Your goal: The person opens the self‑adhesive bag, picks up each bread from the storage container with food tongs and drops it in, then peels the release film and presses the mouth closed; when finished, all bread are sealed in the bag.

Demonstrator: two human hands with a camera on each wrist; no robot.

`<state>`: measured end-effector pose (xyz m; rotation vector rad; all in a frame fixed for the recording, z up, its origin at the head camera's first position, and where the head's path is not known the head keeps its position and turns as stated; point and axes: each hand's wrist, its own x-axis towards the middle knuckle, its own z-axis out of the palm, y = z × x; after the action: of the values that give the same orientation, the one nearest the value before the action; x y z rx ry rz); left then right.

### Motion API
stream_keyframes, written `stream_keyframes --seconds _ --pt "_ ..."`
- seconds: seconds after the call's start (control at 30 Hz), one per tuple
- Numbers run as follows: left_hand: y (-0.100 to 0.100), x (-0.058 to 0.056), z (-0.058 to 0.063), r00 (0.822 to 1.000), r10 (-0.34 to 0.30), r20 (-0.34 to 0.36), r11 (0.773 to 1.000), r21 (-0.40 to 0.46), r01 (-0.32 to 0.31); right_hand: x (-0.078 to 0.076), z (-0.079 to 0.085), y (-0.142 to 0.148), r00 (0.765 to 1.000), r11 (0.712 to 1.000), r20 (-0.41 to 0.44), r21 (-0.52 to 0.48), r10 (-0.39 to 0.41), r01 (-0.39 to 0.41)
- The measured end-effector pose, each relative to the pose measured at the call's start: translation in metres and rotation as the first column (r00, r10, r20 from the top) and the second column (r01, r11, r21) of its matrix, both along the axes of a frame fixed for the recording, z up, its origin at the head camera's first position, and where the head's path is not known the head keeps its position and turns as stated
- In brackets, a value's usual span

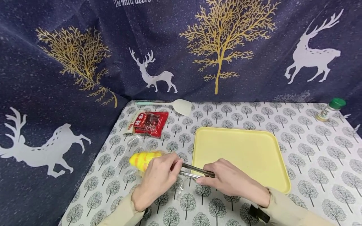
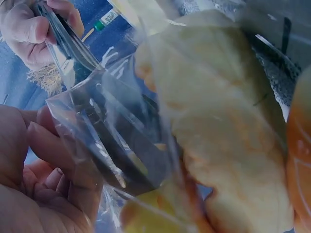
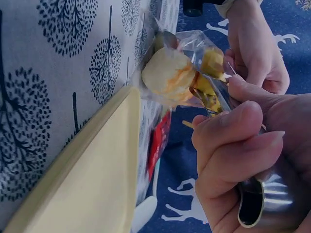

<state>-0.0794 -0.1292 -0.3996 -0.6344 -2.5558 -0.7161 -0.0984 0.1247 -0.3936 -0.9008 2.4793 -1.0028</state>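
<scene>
My left hand point(image 1: 159, 175) holds the mouth of a clear plastic bag point(image 2: 112, 111), its fingers curled at the film's edge. Inside the bag lie bread-like pieces: a pale one with orange streaks point(image 2: 218, 116) and bright yellow and orange ones point(image 1: 144, 160). My right hand point(image 1: 229, 180) grips metal tongs point(image 1: 196, 169) near their closed end. The tongs point left into the bag's opening, and their arms show through the film in the left wrist view. In the head view my left hand hides the tong tips.
A pale yellow tray point(image 1: 240, 150) lies beside my right hand. Behind the bag are a red food packet point(image 1: 152, 124) and a white spatula point(image 1: 181, 106). A green-capped shaker bottle point(image 1: 329, 110) stands at the far right. A dark deer-print cloth point(image 1: 181, 37) hangs behind the table.
</scene>
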Motion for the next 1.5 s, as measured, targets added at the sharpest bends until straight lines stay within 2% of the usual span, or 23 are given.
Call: stream_keyframes --seconds 0.17,0.3,0.4,0.73,0.87,1.07,1.23,1.5 --pt "-0.001 -0.001 0.0 1.0 0.014 0.001 0.999 0.041 -0.014 0.0 -0.002 -0.008 0.996 1.0 -0.095 0.022 -0.005 0.007" --pt "-0.002 -0.002 0.001 1.0 0.022 0.006 0.997 0.075 -0.022 0.001 -0.003 -0.014 0.98 0.999 -0.199 0.037 -0.004 0.012" --pt "-0.002 -0.002 0.001 1.0 0.022 0.014 0.995 0.092 -0.024 0.0 -0.003 -0.019 0.975 0.999 -0.222 0.037 -0.006 0.015" --pt "0.003 -0.005 0.001 0.999 -0.044 0.008 0.994 0.096 0.043 -0.009 -0.006 -0.035 0.97 0.998 -0.243 0.055 -0.027 0.042" --pt "0.002 -0.008 0.001 1.0 -0.014 0.026 0.994 0.107 0.012 -0.01 -0.006 -0.041 0.973 0.996 -0.229 0.072 -0.043 0.061" --pt "-0.002 -0.012 -0.001 0.998 0.026 0.065 0.991 0.127 -0.034 -0.006 -0.004 -0.038 0.979 0.983 -0.163 0.111 -0.124 0.144" --pt "-0.004 -0.014 -0.001 0.997 0.059 0.043 0.991 0.117 -0.064 -0.001 -0.002 -0.024 0.979 0.973 -0.11 0.137 -0.174 0.188" --pt "-0.007 -0.017 -0.002 0.996 0.087 0.0 0.99 0.109 -0.087 0.014 -0.001 0.01 0.965 0.954 -0.132 0.173 -0.225 0.246"
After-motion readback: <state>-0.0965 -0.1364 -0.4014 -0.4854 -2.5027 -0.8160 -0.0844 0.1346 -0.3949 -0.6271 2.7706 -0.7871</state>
